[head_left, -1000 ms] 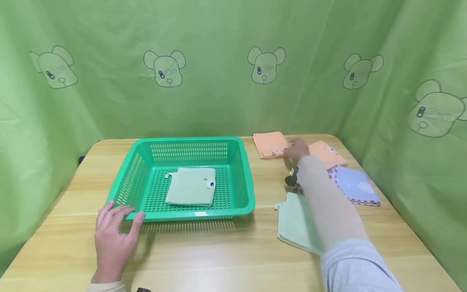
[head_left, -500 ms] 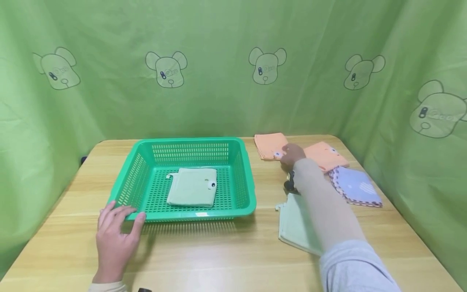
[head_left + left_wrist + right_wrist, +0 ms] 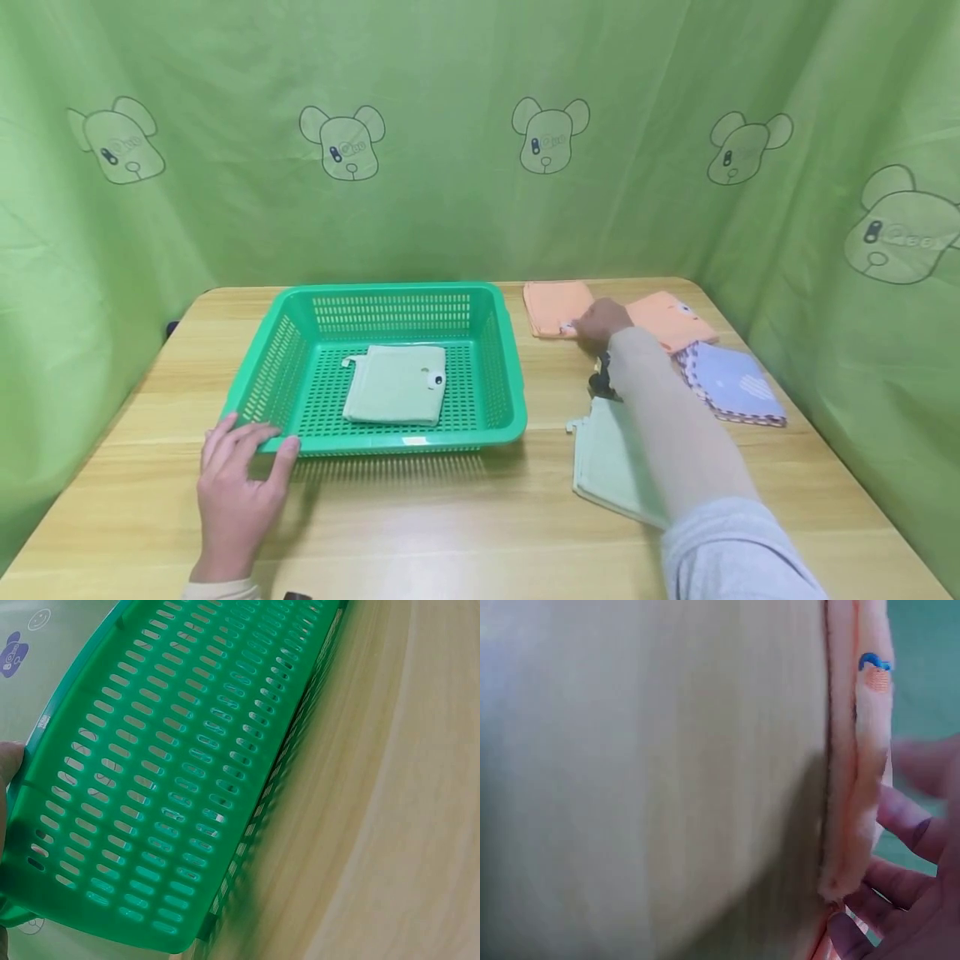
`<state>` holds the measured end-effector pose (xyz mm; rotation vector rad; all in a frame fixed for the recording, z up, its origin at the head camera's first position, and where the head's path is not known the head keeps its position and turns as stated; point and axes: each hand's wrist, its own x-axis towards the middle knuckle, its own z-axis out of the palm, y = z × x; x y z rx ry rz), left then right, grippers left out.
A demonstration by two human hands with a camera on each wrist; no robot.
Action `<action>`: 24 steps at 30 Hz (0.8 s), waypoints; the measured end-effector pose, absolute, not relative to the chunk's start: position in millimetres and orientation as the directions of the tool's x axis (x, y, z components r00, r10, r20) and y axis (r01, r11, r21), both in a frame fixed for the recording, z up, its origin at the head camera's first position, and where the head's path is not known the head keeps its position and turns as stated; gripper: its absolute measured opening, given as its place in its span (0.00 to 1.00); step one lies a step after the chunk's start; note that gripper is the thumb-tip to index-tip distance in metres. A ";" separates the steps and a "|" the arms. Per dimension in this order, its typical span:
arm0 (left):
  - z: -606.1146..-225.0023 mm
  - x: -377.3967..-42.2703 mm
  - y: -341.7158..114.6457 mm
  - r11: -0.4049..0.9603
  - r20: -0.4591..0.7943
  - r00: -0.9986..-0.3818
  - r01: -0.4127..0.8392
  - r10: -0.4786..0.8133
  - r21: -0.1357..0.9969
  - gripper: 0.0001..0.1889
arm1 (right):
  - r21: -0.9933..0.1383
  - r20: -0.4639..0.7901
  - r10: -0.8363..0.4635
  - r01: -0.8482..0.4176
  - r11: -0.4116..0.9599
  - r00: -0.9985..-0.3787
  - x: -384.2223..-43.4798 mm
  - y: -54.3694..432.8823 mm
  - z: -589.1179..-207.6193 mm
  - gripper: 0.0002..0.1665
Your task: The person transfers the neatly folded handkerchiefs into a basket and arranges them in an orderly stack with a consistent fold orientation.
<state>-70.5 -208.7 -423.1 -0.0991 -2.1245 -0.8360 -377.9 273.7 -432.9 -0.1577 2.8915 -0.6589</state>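
Note:
A green plastic basket (image 3: 408, 437) stands on the table, with a folded pale green towel (image 3: 393, 387) inside it. My left hand (image 3: 238, 492) holds the basket's near left corner, fingers over the rim and thumb at the front. The left wrist view shows the slotted basket wall (image 3: 142, 772). At the back right, my right hand (image 3: 602, 321) grips the near right corner of a folded orange towel (image 3: 553, 304) lying on the table. Close up, bent fingers (image 3: 896, 881) touch the orange towel's edge (image 3: 851, 787); the thumb is blurred.
A second folded orange towel (image 3: 671, 321) lies right of the hand, overlapping a blue patterned cloth (image 3: 731, 379). Another pale green towel (image 3: 607, 458) is partly hidden under the right forearm. Green curtains (image 3: 450, 208) surround the wooden table (image 3: 420, 542).
The orange towel under my right hand has slid slightly towards me, and the fingers have shifted at its corner. My left hand stays on the basket.

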 end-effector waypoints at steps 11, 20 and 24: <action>-422.5 -69.6 -208.4 0.774 0.732 -0.649 0.349 -0.208 0.529 0.17 | -0.465 -0.168 -0.169 -0.073 0.882 -0.971 -378.4 265.6 -427.0 0.45; -421.7 -70.1 -208.9 0.771 0.726 -0.655 0.345 -0.210 0.535 0.15 | -0.609 -0.135 -0.131 -0.022 0.793 -0.982 -370.1 260.0 -420.9 0.46; -421.9 -70.5 -208.3 0.772 0.730 -0.651 0.350 -0.207 0.530 0.15 | -0.649 -0.127 -0.064 0.034 0.760 -0.990 -377.4 266.1 -429.5 0.38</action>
